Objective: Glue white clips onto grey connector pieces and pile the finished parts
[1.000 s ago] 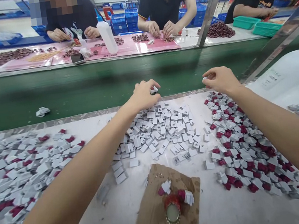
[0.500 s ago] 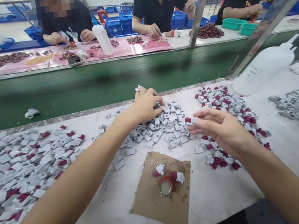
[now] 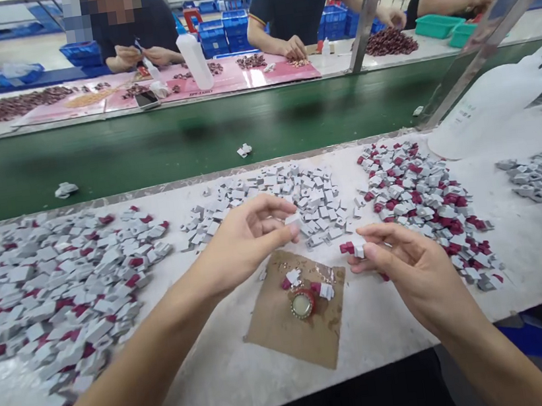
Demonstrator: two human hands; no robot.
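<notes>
Between thumb and fingers, my left hand (image 3: 260, 234) pinches a small light grey plastic piece (image 3: 292, 220) in front of the pile of loose grey pieces (image 3: 317, 197). My right hand (image 3: 405, 258) grips a grey and dark red plastic piece (image 3: 354, 248), its red end pointing left. Below and between both hands lies a square of brown cardboard (image 3: 289, 340). A bottle cap (image 3: 302, 305) sits on it, silvery inside with a red edge, beside two grey and red pieces (image 3: 323, 290).
Grey and red pieces form a pile on the right (image 3: 431, 202) and a spread on the left (image 3: 61, 277). A white squeeze bottle (image 3: 488, 108) leans at the back right. Beyond a green belt (image 3: 153, 142), several people work at another table.
My left hand has drawn back from the grey pile with a grey piece in its fingers. My right hand still holds its piece, slightly lower. The view has shifted; white scraps moved on the belt.
</notes>
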